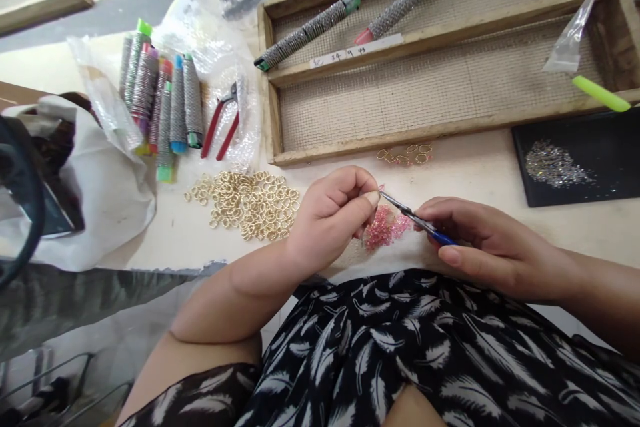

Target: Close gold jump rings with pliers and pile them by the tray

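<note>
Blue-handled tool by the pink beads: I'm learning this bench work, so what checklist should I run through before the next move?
1. Blue-handled tool in the right hand: ok.
2. Left hand pinched, with a small pink piece at its fingertips: ok.
3. Tool tip firmly gripping that piece: cannot tell, too small.
4. Pink beads on the table, close to both hands: ok.
5. Gold-coloured rings in a pile apart from the beads: ok.
6. Red-handled pliers lying away from the hands: ok.
</note>
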Demonstrator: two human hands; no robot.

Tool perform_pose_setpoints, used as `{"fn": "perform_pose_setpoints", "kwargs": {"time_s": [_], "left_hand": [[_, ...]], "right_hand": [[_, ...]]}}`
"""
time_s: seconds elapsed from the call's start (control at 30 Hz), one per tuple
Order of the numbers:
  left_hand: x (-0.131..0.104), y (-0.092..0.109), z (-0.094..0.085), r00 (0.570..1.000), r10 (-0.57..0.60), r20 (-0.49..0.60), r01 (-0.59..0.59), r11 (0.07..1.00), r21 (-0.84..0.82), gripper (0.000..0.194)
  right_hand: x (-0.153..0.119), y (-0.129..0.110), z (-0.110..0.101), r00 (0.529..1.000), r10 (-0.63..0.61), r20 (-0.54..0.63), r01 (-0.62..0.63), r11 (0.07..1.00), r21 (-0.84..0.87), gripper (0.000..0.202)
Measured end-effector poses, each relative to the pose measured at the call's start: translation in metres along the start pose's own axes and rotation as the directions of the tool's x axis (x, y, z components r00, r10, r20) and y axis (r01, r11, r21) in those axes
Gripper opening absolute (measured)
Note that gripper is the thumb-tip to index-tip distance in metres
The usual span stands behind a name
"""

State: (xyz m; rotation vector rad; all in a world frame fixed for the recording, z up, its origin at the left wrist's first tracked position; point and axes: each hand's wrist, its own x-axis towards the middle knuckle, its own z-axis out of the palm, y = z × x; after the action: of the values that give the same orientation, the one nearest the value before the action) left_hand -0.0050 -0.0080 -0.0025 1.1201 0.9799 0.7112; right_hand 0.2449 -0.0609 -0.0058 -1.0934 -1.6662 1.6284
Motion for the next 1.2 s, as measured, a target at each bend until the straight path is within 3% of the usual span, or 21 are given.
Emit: {"fn": "perform_pose_setpoints", "kwargs": {"time_s": [0.83, 1.2], "left_hand": [[0.000, -0.003, 0.000, 1.000, 0.002, -0.013, -0.002, 1.000, 0.023, 0.013], [0.007, 0.006, 0.002, 0.987, -0.154, 0.045, 0.160, 0.922, -0.351, 0.017]], "right_hand": [[0.000, 0.000, 0.002, 1.000, 0.020, 0.007, -0.020, 0.999, 0.027, 0.028], [-0.004, -0.006, -0.004, 0.989, 0.118, 0.089, -0.136, 0.963, 0.232, 0.032]]}}
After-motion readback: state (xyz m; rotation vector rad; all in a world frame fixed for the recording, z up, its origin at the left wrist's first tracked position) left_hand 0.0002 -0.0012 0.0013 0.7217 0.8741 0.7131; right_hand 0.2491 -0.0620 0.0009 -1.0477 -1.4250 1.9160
